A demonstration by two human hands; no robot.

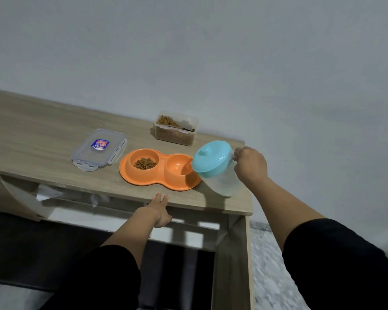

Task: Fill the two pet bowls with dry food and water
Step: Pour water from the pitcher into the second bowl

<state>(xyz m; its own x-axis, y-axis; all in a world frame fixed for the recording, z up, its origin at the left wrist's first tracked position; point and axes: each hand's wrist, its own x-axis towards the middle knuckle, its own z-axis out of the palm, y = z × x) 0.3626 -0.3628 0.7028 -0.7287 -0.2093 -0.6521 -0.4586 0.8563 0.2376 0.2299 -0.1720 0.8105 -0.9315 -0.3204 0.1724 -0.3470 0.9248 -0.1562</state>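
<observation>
- One orange double feeder (pixel 130 175) lies on the wooden table (pixel 31 130), near its front edge, and we count two bowls in it.
- The left bowl (pixel 144 163) holds a small heap of brown dry food; the right bowl (pixel 178 167) shows only its orange inside, and we cannot tell whether any water is in it.
- One pitcher (pixel 220 175), clear with a turquoise lid, is tilted with its lid edge over the rim of the right bowl.
- One clear container (pixel 175 135) of dry food stands open at the back of the table, behind the feeder, apart from it.
- One clear lid (pixel 99 149) with a blue label lies flat to the left of the feeder, just beside it.
- Two hands are ours to count. Our right hand (pixel 250 165) has its fingers curled at the back of the pitcher, gripping where the handle would be; the handle itself is hidden by the hand.
- Our left hand (pixel 159 211) rests at the front edge of the table below the feeder, fingers straight and slightly spread, their tips touching the tabletop; it holds nothing.
</observation>
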